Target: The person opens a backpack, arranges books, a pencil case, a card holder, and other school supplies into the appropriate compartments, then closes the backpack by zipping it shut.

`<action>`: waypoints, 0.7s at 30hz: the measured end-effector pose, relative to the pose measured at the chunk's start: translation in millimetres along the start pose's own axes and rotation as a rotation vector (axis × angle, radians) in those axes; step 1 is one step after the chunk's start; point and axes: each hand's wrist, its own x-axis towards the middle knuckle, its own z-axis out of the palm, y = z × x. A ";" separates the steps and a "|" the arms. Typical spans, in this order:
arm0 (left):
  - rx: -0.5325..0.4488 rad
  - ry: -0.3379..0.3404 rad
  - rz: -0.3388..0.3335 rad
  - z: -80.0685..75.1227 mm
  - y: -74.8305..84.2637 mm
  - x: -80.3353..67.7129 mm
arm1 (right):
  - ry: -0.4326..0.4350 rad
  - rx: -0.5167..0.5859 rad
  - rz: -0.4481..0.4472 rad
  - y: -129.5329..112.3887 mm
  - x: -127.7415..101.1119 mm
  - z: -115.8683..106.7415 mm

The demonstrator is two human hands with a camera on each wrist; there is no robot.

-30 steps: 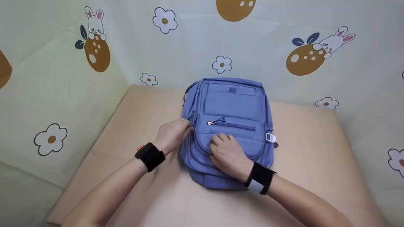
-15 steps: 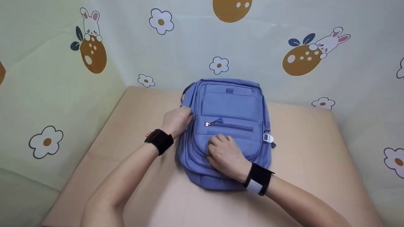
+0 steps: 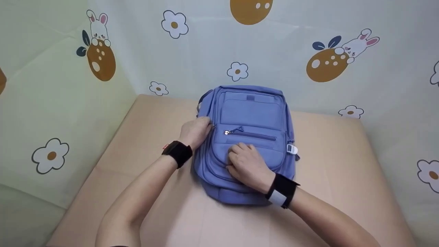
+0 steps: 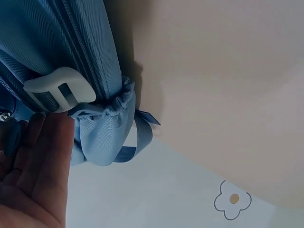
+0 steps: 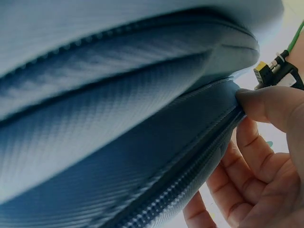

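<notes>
A blue backpack (image 3: 252,111) lies on its back with its front pockets facing up. At its left side my left hand (image 3: 196,132) pinches the zipper pull (image 4: 13,137), a blue tab by a metal slider in the left wrist view. My right hand (image 3: 249,167) grips the front fabric below the short pocket zipper (image 3: 253,136). In the right wrist view, its thumb and index finger pinch a zipper-edged fabric panel (image 5: 190,123), while the other fingers lie behind it. The left thumb is hidden in the left wrist view.
A beige table (image 3: 343,164) bears the backpack. A patterned cloth (image 3: 284,44) hangs behind and at the left. White buckles sit at the bag's sides, one buckle (image 4: 61,90) close to my left fingers. Black bands (image 3: 283,190) wrap both wrists.
My left hand has moved up along the backpack's left side, the zipper slider travelling with it, and has nearly stopped in the last half second. The right hand keeps its grip in place.
</notes>
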 end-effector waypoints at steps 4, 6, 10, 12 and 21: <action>-0.011 0.005 -0.006 2.2 1.7 4.8 | -0.004 0.021 0.025 4.5 1.7 0.8; -0.016 0.002 -0.008 2.4 0.8 5.2 | -0.007 0.033 0.031 5.3 2.0 1.4; -0.032 0.002 0.002 1.4 -5.7 -0.5 | 0.013 0.088 0.015 7.1 -2.0 -1.3; -0.054 0.015 0.018 -0.3 -11.2 -6.5 | 0.047 0.125 0.014 11.4 -8.0 -6.4; 0.044 0.098 0.065 -24.5 -58.6 -39.5 | 0.174 0.055 0.212 82.0 -77.8 -39.9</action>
